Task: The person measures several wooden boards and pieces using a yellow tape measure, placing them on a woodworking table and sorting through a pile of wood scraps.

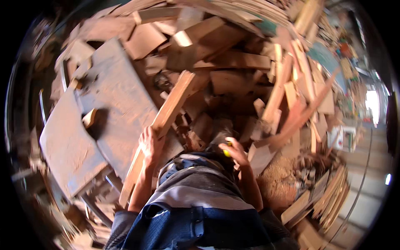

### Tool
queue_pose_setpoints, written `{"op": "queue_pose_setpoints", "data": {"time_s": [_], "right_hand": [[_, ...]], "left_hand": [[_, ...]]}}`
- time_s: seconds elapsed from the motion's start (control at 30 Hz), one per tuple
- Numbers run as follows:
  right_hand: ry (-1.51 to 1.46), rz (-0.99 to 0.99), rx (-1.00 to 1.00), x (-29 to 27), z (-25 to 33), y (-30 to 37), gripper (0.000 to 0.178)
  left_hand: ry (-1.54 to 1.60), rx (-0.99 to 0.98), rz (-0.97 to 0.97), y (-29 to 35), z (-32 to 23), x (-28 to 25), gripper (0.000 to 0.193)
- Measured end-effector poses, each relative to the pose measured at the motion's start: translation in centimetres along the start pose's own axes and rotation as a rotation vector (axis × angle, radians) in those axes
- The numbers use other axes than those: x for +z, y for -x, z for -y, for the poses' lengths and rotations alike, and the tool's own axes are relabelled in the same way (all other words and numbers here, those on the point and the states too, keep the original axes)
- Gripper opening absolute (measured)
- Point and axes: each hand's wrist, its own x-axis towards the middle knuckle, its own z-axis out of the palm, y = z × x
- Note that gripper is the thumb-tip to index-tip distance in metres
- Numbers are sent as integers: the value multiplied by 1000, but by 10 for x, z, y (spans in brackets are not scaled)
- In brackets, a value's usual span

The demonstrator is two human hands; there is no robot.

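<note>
My left hand [151, 143] is closed around a long, square-edged wooden plank [173, 100]. The plank slants from beside my left forearm up toward the middle of the wood pile, and its far end is pale and rough. Close to my waist, my right hand [236, 152] has its fingers curled on a small bright yellow object [227, 151]; most of it is hidden, so its kind does not show. Left of the plank lies a dusty grey-brown tabletop [121, 89], with a small wood offcut [89, 118] on it.
Heaped wood blocks [233, 60] fill the far side. Long thin strips [298, 112] lean at the right, near sawdust [277, 177] on the floor. Stacked boards [331, 193] lie lower right. A white container [341, 137] stands farther right.
</note>
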Motion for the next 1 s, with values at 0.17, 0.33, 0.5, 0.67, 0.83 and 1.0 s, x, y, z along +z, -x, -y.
{"op": "queue_pose_setpoints", "data": {"time_s": [0.17,0.33,0.5,0.67,0.83,1.0], "right_hand": [[25,17,56,-3,44,2,46],[-534,72,0,-23,6,-21,23],[-1028,-91,127,-43,-9,-19,19],[-1010,-219,198,-67,-17,-30,21],[-854,-168,-46,-67,-17,-37,17],[-747,-226,-67,-55,-32,-38,20]], "left_hand": [[23,10,9,5,-6,-2,70],[-69,45,-11,10,-4,10,73],[-147,72,-66,18,1,26,77],[-103,10,32,16,-20,11,75],[-149,72,-57,20,-8,30,78],[-94,63,-117,17,-29,21,65]]}}
